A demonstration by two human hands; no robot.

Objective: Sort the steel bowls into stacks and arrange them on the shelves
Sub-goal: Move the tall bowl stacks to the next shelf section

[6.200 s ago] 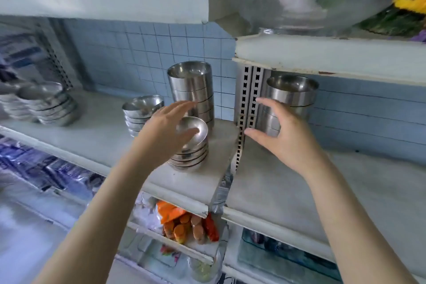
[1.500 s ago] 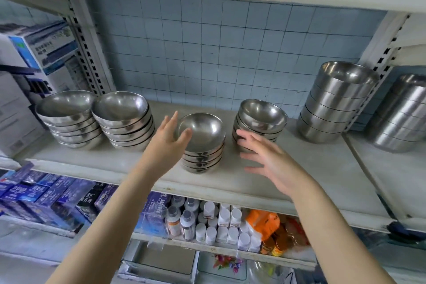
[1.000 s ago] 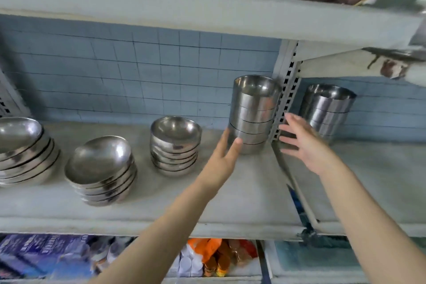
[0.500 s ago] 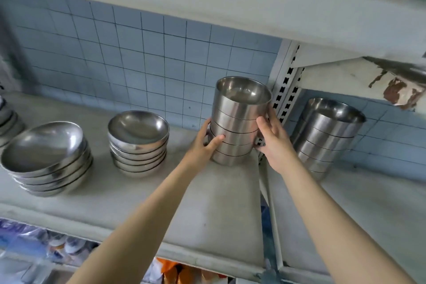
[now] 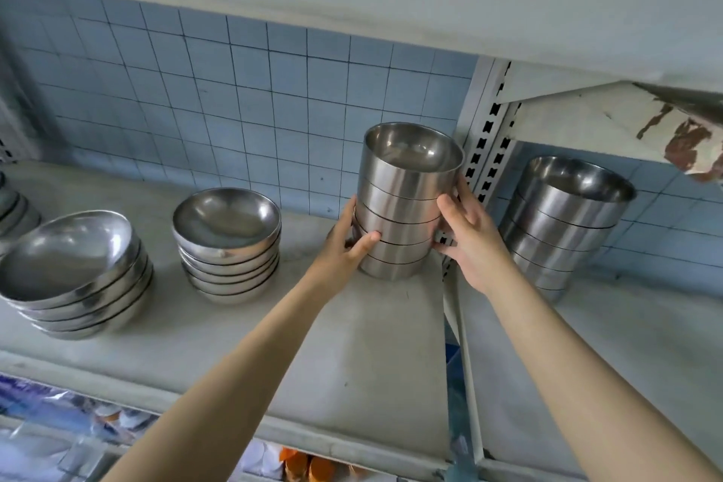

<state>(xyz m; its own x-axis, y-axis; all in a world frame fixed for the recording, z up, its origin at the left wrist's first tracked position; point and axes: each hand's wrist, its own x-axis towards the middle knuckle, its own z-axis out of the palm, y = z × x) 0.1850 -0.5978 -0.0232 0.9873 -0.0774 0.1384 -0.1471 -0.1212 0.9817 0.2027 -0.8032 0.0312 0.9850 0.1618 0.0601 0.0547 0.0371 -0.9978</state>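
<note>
Gripping the tall bowl stack (image 5: 403, 203), left hand (image 5: 344, 246) and right hand (image 5: 469, 239) fingers wrap its sides.

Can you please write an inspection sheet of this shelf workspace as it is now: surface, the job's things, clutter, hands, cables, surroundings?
Surface: grey shelf, worn; a second shelf board adjoins on the right past a slotted upright.
Job's things: straight-sided bowl stack held between both hands; a similar stack on the right board; two stacks of rounded bowls and; another stack partly cut off at the left edge.
Clutter: nothing seen on the shelf.
Hands: left hand and right hand grip opposite sides of the held stack.
Cables: nothing seen.
Surroundings: blue tiled wall, upper shelf with peeling paint, packaged goods below.
</note>
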